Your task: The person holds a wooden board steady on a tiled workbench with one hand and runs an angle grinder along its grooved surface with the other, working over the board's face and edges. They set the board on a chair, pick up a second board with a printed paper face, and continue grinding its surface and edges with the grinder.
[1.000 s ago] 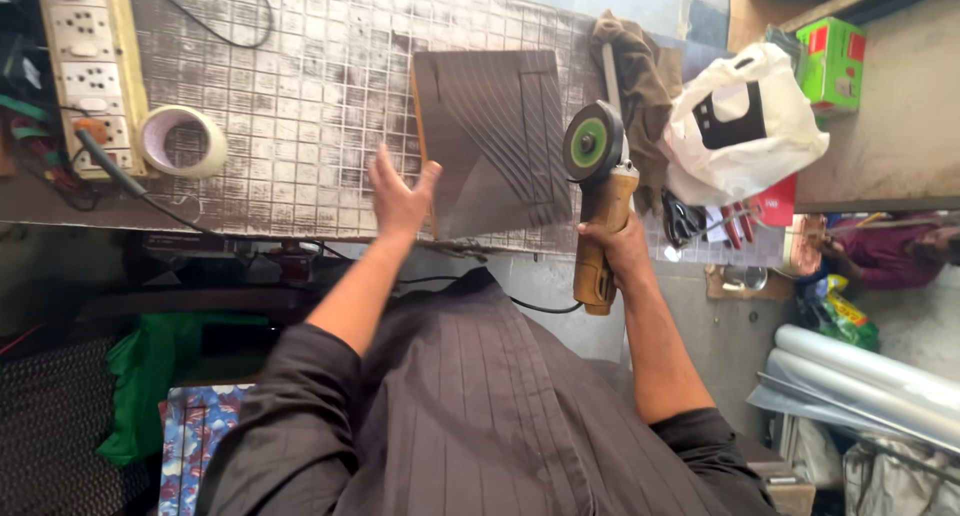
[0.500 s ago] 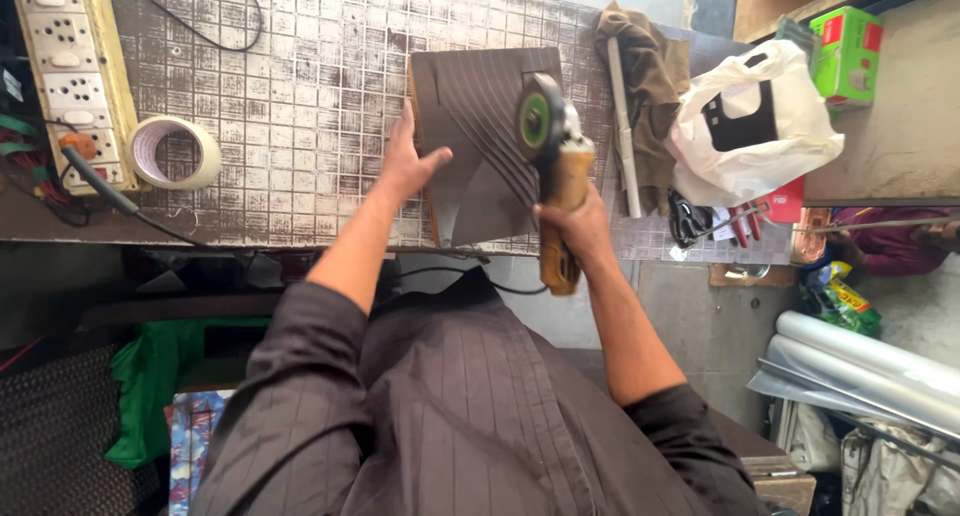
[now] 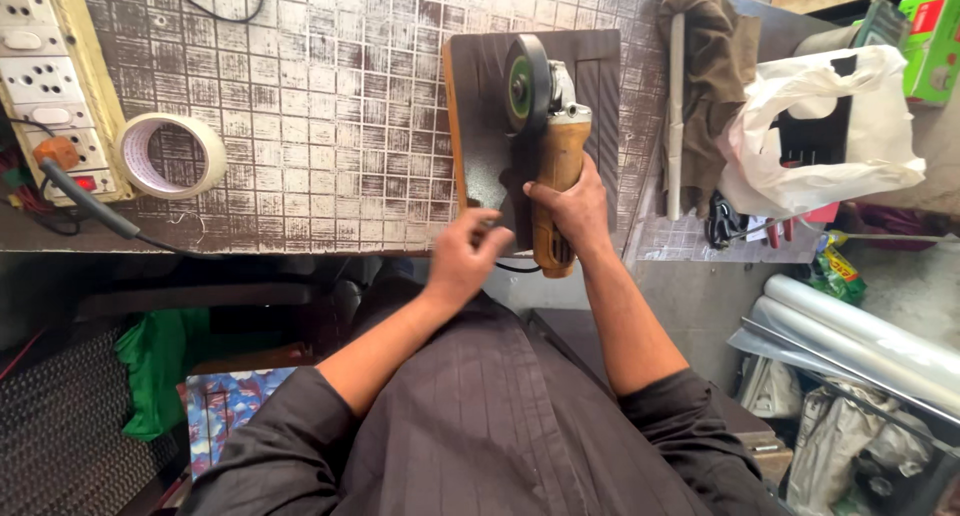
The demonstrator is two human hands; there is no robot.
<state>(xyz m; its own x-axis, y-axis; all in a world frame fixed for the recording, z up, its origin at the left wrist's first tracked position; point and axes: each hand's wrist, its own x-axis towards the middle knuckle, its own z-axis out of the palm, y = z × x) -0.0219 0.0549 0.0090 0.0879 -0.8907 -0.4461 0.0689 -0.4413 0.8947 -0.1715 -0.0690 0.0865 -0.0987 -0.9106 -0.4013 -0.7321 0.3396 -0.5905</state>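
Grinder [image 3: 545,126] has moved in from the panel's right edge and now sits over the dark panel [image 3: 480,126] on the tabletop [image 3: 330,106]; cutting looks about to begin. Right hand [image 3: 570,208] clamped on its handle. Left hand [image 3: 465,256] dropped to the panel's near edge, fingers curled, grip unclear. Disc contact hidden.

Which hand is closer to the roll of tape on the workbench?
The left. The left hand is at the near edge of the grey panel, well right of the roll of tape. The right hand grips the angle grinder further right.
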